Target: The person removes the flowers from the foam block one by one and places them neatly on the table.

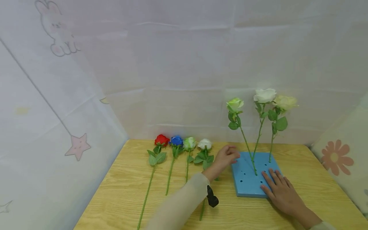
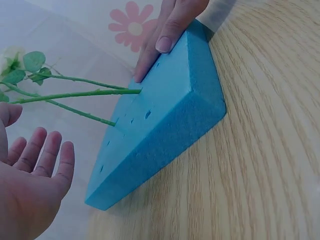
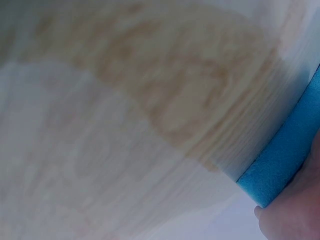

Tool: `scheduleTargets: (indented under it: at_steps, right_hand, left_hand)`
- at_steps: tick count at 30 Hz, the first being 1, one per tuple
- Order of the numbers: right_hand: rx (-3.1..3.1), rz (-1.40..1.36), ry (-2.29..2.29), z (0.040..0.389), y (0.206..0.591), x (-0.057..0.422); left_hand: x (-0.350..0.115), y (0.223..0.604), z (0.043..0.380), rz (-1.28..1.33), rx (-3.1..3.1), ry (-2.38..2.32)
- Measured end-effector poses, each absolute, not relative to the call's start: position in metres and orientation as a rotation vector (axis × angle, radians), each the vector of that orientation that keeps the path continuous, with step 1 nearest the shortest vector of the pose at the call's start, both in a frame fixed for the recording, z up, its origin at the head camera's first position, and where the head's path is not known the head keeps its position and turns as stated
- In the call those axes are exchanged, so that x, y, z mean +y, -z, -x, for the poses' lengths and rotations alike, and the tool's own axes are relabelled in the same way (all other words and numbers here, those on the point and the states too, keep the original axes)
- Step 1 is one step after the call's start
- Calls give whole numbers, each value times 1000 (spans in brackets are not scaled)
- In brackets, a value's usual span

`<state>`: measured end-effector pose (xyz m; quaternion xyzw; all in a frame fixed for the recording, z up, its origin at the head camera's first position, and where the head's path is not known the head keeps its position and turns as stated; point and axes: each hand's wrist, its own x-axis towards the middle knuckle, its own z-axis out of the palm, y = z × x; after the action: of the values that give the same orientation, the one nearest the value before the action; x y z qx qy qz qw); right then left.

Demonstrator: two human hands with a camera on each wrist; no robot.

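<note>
The left hand (image 1: 225,158), its fingers loosely bent, holds nothing just beside the blue foam block (image 1: 248,189). The right hand (image 1: 283,195) rests with spread fingers on that block. Ahead of the right hand, a lime-green rose (image 1: 235,104), a white rose (image 1: 265,95) and a cream rose (image 1: 286,102) stand in the block. Left of the left hand, red (image 1: 162,140), blue (image 1: 176,140), green-and-white (image 1: 189,143) and smaller white (image 1: 204,143) roses lie on the bench (image 1: 118,191).
</note>
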<state>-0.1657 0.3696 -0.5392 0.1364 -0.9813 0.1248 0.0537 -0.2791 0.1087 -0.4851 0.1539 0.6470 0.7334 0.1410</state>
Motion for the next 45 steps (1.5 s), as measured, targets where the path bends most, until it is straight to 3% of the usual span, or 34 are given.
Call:
scheduleTargets:
  at_steps: [23, 45]
  right_hand:
    - [-2990, -398, -336, 169, 539, 363]
    - [-2990, -369, -319, 167, 541, 367]
  left_hand:
    - [162, 497, 282, -256, 1770, -2327]
    - [172, 493, 272, -326, 1644, -2374]
